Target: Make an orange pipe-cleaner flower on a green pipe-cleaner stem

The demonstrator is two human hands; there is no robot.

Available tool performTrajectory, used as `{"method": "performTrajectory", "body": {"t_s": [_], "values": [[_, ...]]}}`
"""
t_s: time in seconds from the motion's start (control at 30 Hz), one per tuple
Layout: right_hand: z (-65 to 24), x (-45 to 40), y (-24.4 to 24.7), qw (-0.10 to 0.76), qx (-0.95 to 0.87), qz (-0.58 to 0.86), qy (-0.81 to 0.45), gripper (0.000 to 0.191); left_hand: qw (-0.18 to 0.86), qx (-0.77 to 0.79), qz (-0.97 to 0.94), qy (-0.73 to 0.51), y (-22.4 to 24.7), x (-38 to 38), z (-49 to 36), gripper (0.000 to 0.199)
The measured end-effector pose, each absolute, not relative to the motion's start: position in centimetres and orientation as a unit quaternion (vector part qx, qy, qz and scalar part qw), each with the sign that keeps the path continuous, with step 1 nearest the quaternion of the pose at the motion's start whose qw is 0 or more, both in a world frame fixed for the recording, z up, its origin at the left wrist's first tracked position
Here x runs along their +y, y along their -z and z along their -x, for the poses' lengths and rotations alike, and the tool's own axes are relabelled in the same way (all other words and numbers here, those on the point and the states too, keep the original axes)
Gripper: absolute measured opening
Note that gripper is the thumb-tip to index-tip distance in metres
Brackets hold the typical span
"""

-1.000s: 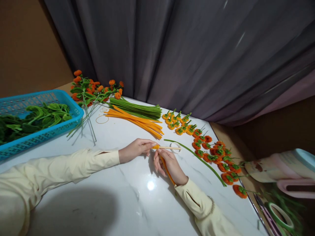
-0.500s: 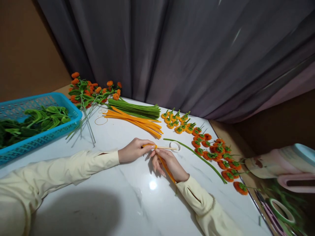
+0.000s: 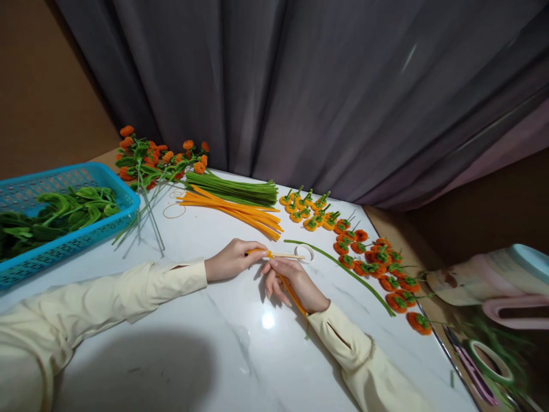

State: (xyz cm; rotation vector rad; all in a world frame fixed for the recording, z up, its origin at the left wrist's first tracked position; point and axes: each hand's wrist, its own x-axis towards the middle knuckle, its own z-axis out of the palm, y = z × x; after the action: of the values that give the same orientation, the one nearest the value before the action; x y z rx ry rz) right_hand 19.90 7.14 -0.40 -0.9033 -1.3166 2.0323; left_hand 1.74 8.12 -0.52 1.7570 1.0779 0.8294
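Over the middle of the white table, my left hand (image 3: 229,260) pinches a thin wooden stick (image 3: 288,256) with an orange pipe cleaner wrapped round it. The stick's bare end points right. My right hand (image 3: 294,280) is just below, thumb and finger closed on the loose length of the orange pipe cleaner (image 3: 294,294), which trails down along the palm to the wrist. A white ring (image 3: 305,253) lies by the stick's tip, and a single green pipe cleaner (image 3: 343,269) curves away to the right.
Behind the hands lie orange pipe cleaners (image 3: 231,209) and a green bundle (image 3: 235,189). A blue basket (image 3: 107,226) of leaves stands left, near finished flowers (image 3: 148,157). Yellow pumpkins (image 3: 311,223) and orange pumpkins (image 3: 380,269) line the right. Snips (image 3: 474,366), green tape (image 3: 491,361) and a tumbler (image 3: 476,280) sit beyond the edge.
Both hands keep nearly the same place and grip on the stick and orange pipe cleaner. The view has shifted slightly.
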Motion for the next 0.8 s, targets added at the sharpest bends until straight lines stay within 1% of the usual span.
{"method": "performTrajectory", "body": {"t_s": [0.07, 0.13, 0.23, 0.3, 0.43, 0.67, 0.8], "values": [[-20.0, 7.2, 0.4, 0.269, -0.49, 0.335, -0.759, 0.031, 0.491, 0.433, -0.68, -0.329, 0.5, 8.1, -1.7, 0.033], [-20.2, 7.4, 0.3, 0.24, -0.488, 0.335, -0.769, 0.033, 0.527, 0.429, -0.656, -0.329, 0.6, 8.1, -1.7, 0.035], [-20.5, 7.9, -0.1, 0.163, -0.484, 0.335, -0.792, 0.038, 0.527, 0.437, -0.649, -0.333, 0.7, 8.5, -1.5, 0.035], [-20.7, 8.1, -0.3, 0.128, -0.483, 0.334, -0.799, 0.04, 0.513, 0.449, -0.655, -0.326, 0.7, 8.8, -1.4, 0.034], [-20.8, 8.0, -0.4, 0.117, -0.491, 0.314, -0.804, 0.039, 0.517, 0.444, -0.671, -0.291, 0.3, 9.2, -1.1, 0.031], [-21.2, 7.9, -0.1, 0.109, -0.498, 0.273, -0.816, 0.038, 0.512, 0.392, -0.719, -0.26, -0.1, 9.5, -0.6, 0.029], [-21.5, 8.3, 0.0, 0.074, -0.482, 0.242, -0.839, 0.035, 0.532, 0.376, -0.728, -0.214, -0.5, 9.8, -0.2, 0.032]]}}
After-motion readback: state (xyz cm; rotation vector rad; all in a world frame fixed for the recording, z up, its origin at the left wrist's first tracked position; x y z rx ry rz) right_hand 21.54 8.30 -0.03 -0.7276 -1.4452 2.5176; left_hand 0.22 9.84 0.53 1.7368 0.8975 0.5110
